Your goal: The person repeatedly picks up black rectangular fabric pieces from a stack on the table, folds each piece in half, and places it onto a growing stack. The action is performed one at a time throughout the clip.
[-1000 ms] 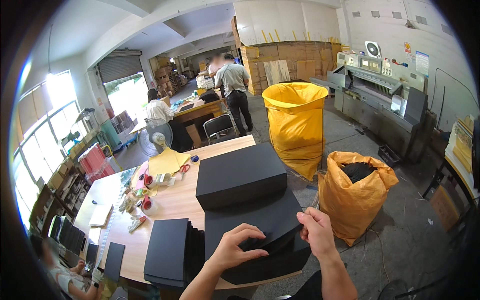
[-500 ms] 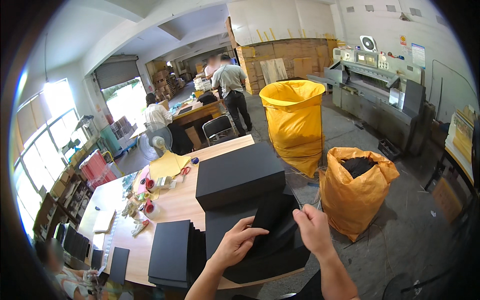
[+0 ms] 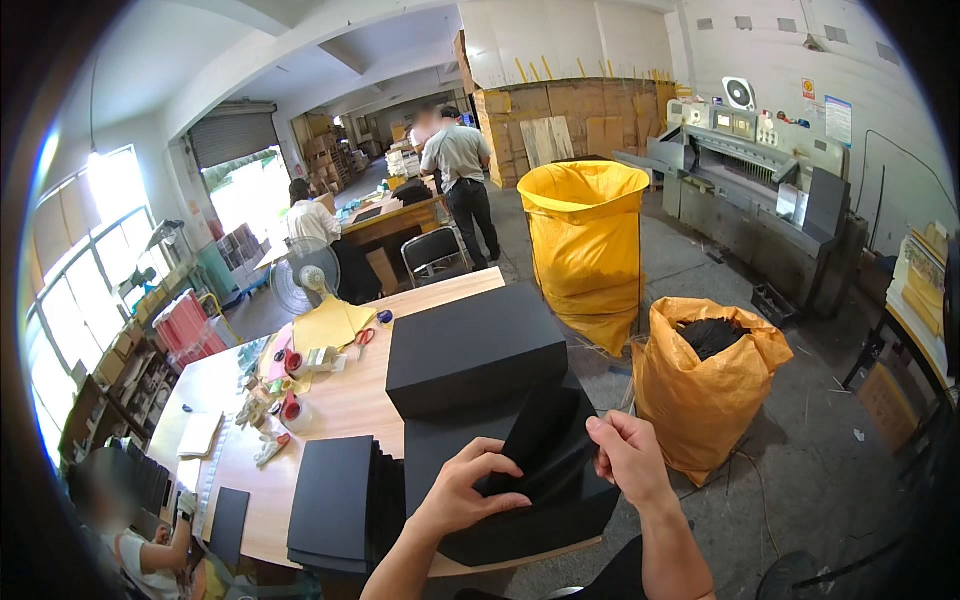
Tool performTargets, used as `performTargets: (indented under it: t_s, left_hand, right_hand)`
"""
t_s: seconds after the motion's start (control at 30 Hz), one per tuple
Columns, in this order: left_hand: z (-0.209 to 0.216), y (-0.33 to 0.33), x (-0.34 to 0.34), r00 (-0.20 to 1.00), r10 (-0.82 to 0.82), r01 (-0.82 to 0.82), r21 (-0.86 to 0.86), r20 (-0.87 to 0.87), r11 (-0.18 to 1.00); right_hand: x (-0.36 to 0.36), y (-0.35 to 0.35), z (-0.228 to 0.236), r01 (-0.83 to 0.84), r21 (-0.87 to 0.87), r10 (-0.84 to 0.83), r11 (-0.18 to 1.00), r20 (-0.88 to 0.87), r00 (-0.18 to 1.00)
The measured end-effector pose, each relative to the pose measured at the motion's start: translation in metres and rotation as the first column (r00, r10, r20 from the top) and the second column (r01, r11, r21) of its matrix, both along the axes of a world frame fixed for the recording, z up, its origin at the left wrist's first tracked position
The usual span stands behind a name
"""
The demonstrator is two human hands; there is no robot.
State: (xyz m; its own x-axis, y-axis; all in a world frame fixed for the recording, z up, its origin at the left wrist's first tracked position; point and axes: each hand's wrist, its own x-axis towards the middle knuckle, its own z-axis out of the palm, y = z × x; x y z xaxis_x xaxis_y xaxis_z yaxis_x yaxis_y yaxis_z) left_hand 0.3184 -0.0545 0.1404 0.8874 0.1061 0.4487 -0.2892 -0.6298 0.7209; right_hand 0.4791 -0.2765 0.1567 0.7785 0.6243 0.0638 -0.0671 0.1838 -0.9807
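A black sheet (image 3: 553, 437), bent upward in a curve, stands over a low pile of black sheets (image 3: 432, 448) at the table's right edge. My right hand (image 3: 632, 458) pinches its right edge between thumb and fingers. My left hand (image 3: 468, 488) curls at the sheet's left side, thumb and fingers apart with a gap between the tips. Behind the sheet rises a taller black stack (image 3: 475, 345). Left of my left forearm sits another stack of black boards (image 3: 330, 500), its layers slightly uneven.
Scissors (image 3: 365, 338), tape rolls (image 3: 292, 410) and yellow paper (image 3: 325, 325) lie on the wooden table (image 3: 345, 400). Two yellow sacks, one tall (image 3: 583, 265) and one with black scraps (image 3: 705, 400), stand to the right. A co-worker (image 3: 150, 550) sits at the lower left.
My left hand's pointing index finger has bent back, with the thumb now spread below it. My right hand keeps its pinch. The co-worker at lower left has leaned further into view.
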Motion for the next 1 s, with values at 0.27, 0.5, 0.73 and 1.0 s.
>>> performTargets:
  t_s: [0.27, 0.5, 0.73, 1.0]
  left_hand:
    - [0.0, 0.003, 0.0, 0.999, -0.033, 0.034, 0.044, -0.009, 0.998]
    - [-0.003, -0.004, 0.0, 1.0, -0.015, 0.015, 0.018, -0.019, 1.0]
    - [-0.002, 0.0, 0.002, 1.0, -0.019, 0.019, 0.025, 0.009, 1.0]
    - [-0.006, 0.003, 0.002, 0.998, -0.066, 0.065, 0.047, 0.019, 0.997]
  right_hand:
    - [-0.006, 0.011, -0.006, 0.133, 0.014, -0.134, 0.991, 0.148, 0.98]
    - [-0.001, 0.008, -0.012, 0.018, 0.099, -0.008, 0.995, -0.1, 0.995]
    - [-0.001, 0.003, -0.013, 0.019, 0.058, -0.016, 0.998, -0.043, 0.999]
    - [-0.005, 0.012, -0.012, 0.06, 0.128, -0.055, 0.99, -0.047, 0.997]
